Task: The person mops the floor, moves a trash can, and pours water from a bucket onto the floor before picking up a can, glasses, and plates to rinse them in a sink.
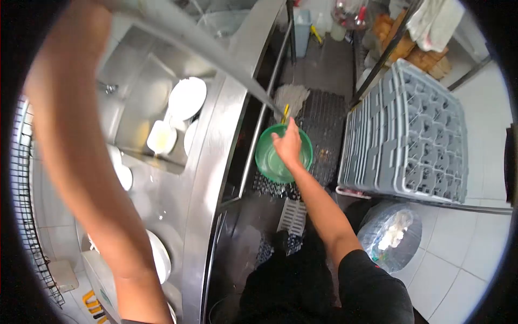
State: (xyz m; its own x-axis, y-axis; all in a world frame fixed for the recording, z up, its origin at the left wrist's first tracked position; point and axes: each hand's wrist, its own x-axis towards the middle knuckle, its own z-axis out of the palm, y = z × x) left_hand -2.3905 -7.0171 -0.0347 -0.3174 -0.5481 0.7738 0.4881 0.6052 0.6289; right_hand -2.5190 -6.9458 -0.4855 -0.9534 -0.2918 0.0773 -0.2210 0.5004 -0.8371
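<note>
At the upper left edge my left hand (100,4) is mostly cut off and blurred, where it meets the raised end of a mop's grey pole (216,56). The pole slants down to the floor, close to a yellow clamp and a pale, stringy mop head (292,98). My right hand (288,144) is over a green basin (264,168) on the floor, thumb apart and fingers stretched forward. It holds nothing that I can see. The basin seems to hold some clear liquid.
A steel sink counter (202,178) with white dishes (187,99) runs along the left. Grey stacked dish racks (399,129) stand on the right, above a clear bag of waste (389,237). Dark mats (326,121) cover the wet floor.
</note>
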